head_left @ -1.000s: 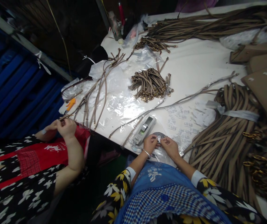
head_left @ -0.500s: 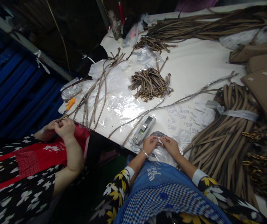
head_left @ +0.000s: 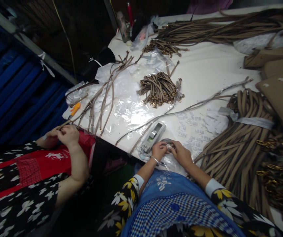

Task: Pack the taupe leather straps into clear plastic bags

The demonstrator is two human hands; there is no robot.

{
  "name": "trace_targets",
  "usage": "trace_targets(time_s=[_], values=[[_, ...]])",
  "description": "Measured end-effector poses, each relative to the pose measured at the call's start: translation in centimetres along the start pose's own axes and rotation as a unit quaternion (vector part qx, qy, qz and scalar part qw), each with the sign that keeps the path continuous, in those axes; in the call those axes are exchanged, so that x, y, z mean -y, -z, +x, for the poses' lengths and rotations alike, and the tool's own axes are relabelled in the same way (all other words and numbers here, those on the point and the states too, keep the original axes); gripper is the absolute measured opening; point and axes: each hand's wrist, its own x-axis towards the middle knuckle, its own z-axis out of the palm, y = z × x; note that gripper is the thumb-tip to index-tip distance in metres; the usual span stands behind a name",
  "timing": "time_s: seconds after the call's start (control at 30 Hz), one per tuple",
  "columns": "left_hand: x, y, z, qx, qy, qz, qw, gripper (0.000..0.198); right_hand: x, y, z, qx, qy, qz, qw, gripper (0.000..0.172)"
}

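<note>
My left hand (head_left: 158, 150) and my right hand (head_left: 181, 153) meet at the near edge of the white table (head_left: 205, 70), fingers curled and pinched together over a roll of tape (head_left: 167, 142) lying on clear plastic. What the fingertips hold is too small to make out. A grey tape dispenser (head_left: 152, 132) lies just left of my left hand. Small white labels (head_left: 192, 126) are scattered just beyond my right hand.
A co-worker's hands (head_left: 64, 133) at the left work on a thin tan strap. Tan straps (head_left: 101, 92) lie on plastic sheet, a bundle of short buckled straps (head_left: 159, 89) sits mid-table, thick strap bundles (head_left: 242, 141) at right, long straps (head_left: 217, 28) at the back, tan bags (head_left: 279, 89) far right.
My two hands have drawn closer together over the tape roll and shifted slightly away from me. The co-worker's hands moved a little lower.
</note>
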Motion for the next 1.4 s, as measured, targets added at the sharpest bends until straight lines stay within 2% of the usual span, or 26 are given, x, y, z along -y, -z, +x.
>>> trace_targets(time_s=[0.07, 0.17, 0.27, 0.43, 0.53, 0.63, 0.8, 0.87, 0.97, 1.07, 1.2, 1.3, 1.33, 1.4], values=[[0.0, -0.1, 0.1, -0.003, 0.002, -0.004, 1.000, 0.022, 0.2, 0.6, 0.4, 0.031, 0.097, -0.070, 0.992, 0.034], [0.1, -0.2, 0.3, -0.012, 0.007, -0.013, 1.000, 0.021, 0.1, 1.4, 1.4, 0.084, 0.214, -0.148, 0.962, 0.028], [-0.1, -0.5, 0.4, -0.032, 0.011, -0.023, 0.999, 0.025, -0.4, 1.9, 2.1, 0.108, 0.239, -0.159, 0.952, 0.023], [-0.6, -1.5, 0.3, -0.074, 0.006, -0.042, 0.996, 0.028, -1.6, 2.2, 1.3, 0.143, 0.268, -0.175, 0.937, 0.028], [-1.1, -1.9, 0.0, -0.081, -0.008, -0.048, 0.996, 0.029, -2.2, 2.2, 0.3, 0.149, 0.269, -0.174, 0.936, 0.030], [-1.9, -1.6, -0.6, -0.061, -0.019, -0.048, 0.997, 0.030, -2.8, 2.3, -0.6, 0.133, 0.255, -0.163, 0.944, 0.028], [-3.0, 0.0, -1.4, -0.022, -0.031, -0.040, 0.998, 0.028, -3.2, 2.0, -2.6, 0.047, 0.197, -0.136, 0.970, 0.029], [-3.5, 0.3, -1.8, -0.008, -0.038, -0.034, 0.999, 0.026, -2.6, 1.6, -2.7, 0.007, 0.173, -0.115, 0.978, 0.032], [-4.8, 0.2, -2.6, 0.011, -0.052, -0.025, 0.998, 0.026, -0.8, 1.1, -1.6, 0.037, 0.159, -0.044, 0.986, 0.041], [-6.5, -0.1, -4.0, 0.025, -0.072, -0.017, 0.997, 0.028, 1.0, 1.1, -0.3, 0.084, 0.163, -0.014, 0.983, 0.030], [-8.2, 0.5, -5.9, 0.054, -0.100, -0.004, 0.994, 0.028, 3.1, 1.8, -0.7, 0.064, 0.175, -0.047, 0.981, 0.022], [-9.6, 0.9, -5.3, 0.021, -0.082, -0.004, 0.996, 0.042, 4.1, 2.3, -1.1, 0.041, 0.160, -0.085, 0.983, 0.021], [-10.4, 0.6, -5.0, 0.027, -0.074, 0.002, 0.997, 0.046, 4.3, 2.7, -1.1, 0.044, 0.154, -0.089, 0.983, 0.024], [-12.5, -0.6, -4.8, 0.074, -0.060, 0.029, 0.995, 0.054, 4.6, 3.9, -1.5, 0.021, 0.100, -0.032, 0.994, 0.030]])
